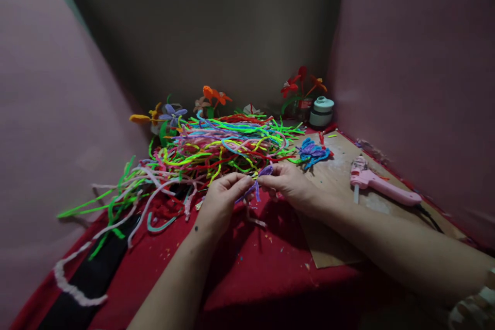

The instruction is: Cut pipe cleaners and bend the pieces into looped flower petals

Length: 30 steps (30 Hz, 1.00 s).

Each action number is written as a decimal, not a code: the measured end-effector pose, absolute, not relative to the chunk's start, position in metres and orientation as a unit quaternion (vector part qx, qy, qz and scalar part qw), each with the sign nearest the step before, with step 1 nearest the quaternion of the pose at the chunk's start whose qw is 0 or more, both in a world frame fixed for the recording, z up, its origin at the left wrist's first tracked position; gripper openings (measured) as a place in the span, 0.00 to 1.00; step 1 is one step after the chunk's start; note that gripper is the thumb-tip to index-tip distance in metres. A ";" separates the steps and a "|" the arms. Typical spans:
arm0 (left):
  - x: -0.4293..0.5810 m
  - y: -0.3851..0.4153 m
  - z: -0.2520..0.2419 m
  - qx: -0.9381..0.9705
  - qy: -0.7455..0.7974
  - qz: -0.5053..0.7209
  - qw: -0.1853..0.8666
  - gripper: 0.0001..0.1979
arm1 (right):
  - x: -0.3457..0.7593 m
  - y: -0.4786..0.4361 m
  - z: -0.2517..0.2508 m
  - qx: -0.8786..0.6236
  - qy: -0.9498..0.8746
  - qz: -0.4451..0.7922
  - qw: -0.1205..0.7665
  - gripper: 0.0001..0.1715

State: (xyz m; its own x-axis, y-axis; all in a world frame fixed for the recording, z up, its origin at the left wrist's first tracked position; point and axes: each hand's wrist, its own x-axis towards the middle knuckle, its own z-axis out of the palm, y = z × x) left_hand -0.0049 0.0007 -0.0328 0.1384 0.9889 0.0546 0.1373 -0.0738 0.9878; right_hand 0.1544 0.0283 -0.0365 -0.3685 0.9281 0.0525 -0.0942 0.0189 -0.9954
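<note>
Both hands meet over the red cloth, in front of a heap of coloured pipe cleaners (232,144). Between them is a purple pipe cleaner (265,170), bent into a loop above, with short ends hanging below. My left hand (226,197) pinches it from the left between thumb and forefinger. From the right, my right hand (288,183) grips it beside the loop, its fingers closed. A small yellowish bit shows near the fingertips. Part of the purple piece is hidden by the fingers.
A pink glue gun (381,184) lies on a brown board (340,247) at right, near a blue and purple pipe-cleaner bundle (313,152). Behind stand pipe-cleaner flowers (216,95) and a lidded jar (322,112). A black strip (93,278) crosses the red cloth (247,278) at left.
</note>
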 end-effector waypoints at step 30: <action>-0.017 0.003 -0.026 0.572 0.473 0.373 0.556 0.16 | 0.164 0.029 -0.036 -0.309 -0.604 0.634 0.370 0.07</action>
State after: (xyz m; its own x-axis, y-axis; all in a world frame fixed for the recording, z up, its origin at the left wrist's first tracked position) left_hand -0.0170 0.0033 -0.0263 0.2747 0.9563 -0.1001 0.1272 0.0670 0.9896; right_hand 0.1639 0.0292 -0.0358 -0.5356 0.8427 0.0553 -0.0959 0.0043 -0.9954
